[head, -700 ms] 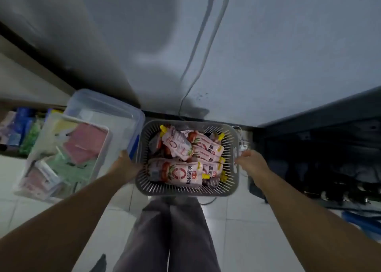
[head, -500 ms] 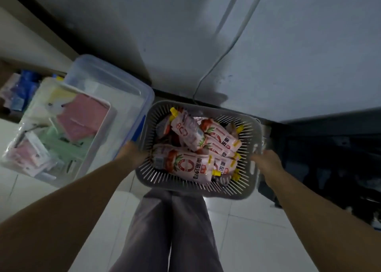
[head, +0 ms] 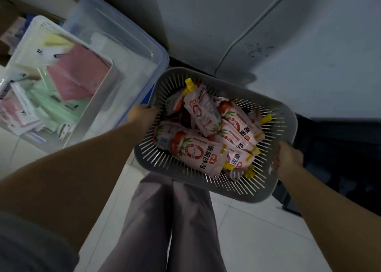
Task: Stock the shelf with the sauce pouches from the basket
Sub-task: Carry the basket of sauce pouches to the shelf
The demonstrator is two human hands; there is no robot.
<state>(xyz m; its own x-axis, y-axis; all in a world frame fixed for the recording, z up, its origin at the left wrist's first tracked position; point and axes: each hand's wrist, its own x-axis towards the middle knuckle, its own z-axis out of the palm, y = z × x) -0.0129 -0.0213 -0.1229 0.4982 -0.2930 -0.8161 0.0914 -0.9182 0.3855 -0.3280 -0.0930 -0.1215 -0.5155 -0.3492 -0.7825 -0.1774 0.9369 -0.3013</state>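
While I stand over the white floor tiles (head: 247, 226), my left hand (head: 142, 115) is closed on one short end of the grey slotted basket (head: 243, 186) and my right hand (head: 288, 160) is closed on the opposite end, so the basket hangs between my two grips, tilted, above my trouser legs (head: 165, 220). Between my hands, inside the basket, lie the sauce pouches (head: 195, 154), pink-and-red with yellow caps, piled across one another; the biggest one in view lies flat toward my side of the basket. Just beyond my left hand, close against the basket's end, sits a clear plastic bin (head: 115, 36) holding flat pink and green packets. Past the basket's far rim rises a pale wall (head: 309, 44) with a cable running down it. Beyond my right hand, dark furniture sits in shadow; I cannot make it out.
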